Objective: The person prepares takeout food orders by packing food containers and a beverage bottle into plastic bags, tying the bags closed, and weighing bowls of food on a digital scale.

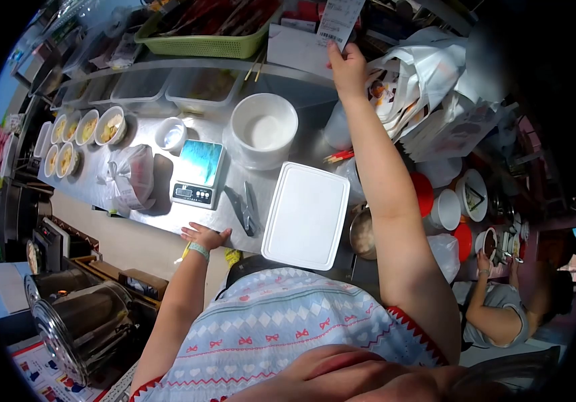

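Observation:
My right hand (349,69) reaches up to the shelf and pinches the lower end of a printed paper receipt (340,21). Behind the receipt stands a white box (295,50). My left hand (205,236) rests at the counter's front edge, fingers spread, holding nothing. Just beyond it lies a digital kitchen scale (199,173) with a shiny top. Dark-handled scissors (245,209) lie beside the scale. A white lidded container (306,215) sits nearest my body. Left of the scale is a tied plastic bag (129,176) with something inside.
Several filled cups (109,126) stand at the counter's left, near a white tub (264,127). A green basket (201,45) of skewers sits on the shelf. Plastic bags (429,74) hang at right. A co-worker (502,315) handles a bowl at far right. Metal bins (83,328) stand lower left.

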Action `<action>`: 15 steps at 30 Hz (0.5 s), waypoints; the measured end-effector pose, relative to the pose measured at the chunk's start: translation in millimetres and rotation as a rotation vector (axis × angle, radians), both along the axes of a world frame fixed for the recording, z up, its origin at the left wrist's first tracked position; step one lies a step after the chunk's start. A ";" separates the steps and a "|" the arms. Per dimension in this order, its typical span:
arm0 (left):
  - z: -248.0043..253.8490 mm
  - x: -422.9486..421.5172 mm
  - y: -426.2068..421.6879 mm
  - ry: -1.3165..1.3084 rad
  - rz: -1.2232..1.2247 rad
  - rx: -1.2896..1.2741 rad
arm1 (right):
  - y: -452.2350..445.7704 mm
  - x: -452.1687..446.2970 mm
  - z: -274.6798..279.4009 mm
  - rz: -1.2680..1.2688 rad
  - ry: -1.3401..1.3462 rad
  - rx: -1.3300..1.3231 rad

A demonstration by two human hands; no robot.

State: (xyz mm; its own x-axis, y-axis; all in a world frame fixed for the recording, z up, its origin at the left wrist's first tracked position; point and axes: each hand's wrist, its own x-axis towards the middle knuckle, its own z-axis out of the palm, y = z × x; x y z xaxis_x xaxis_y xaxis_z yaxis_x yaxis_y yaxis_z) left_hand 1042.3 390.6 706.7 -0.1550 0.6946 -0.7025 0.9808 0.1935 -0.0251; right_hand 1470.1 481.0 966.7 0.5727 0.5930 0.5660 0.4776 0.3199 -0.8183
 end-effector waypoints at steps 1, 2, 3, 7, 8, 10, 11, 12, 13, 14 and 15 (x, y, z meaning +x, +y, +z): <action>0.4 1.4 0.5 -0.013 0.012 0.008 | 0.1 0.9 0.5 -0.013 -0.011 -0.002; 0.7 2.7 0.8 -0.013 0.012 0.006 | 0.1 1.1 0.4 -0.026 -0.023 -0.004; 1.2 4.0 1.1 0.031 -0.009 0.000 | 0.0 0.7 0.0 -0.027 -0.023 -0.006; 0.4 3.2 0.1 0.074 -0.046 -0.006 | -0.2 -0.4 -0.7 -0.048 -0.016 -0.016; 1.5 3.3 0.6 0.074 -0.046 -0.008 | -0.5 -0.8 -0.5 -0.051 -0.013 -0.012; 4.2 3.4 2.2 0.062 -0.045 -0.017 | 1.5 -0.8 -1.6 -0.054 -0.014 0.008; 3.4 2.5 2.0 0.061 -0.045 -0.019 | 2.6 -0.1 -2.5 -0.056 -0.015 0.029; 2.2 1.2 2.0 0.066 -0.058 -0.016 | 3.2 0.8 -3.4 -0.057 -0.016 0.028; 1.3 0.3 2.3 0.070 -0.070 -0.012 | 3.5 0.2 -2.7 -0.061 -0.019 0.018; 0.3 0.0 2.2 0.070 -0.069 -0.012 | 3.6 -0.5 -2.0 -0.066 -0.023 0.008; -0.7 -0.2 1.9 0.064 -0.059 -0.007 | 3.0 -0.9 -1.4 -0.066 -0.023 0.008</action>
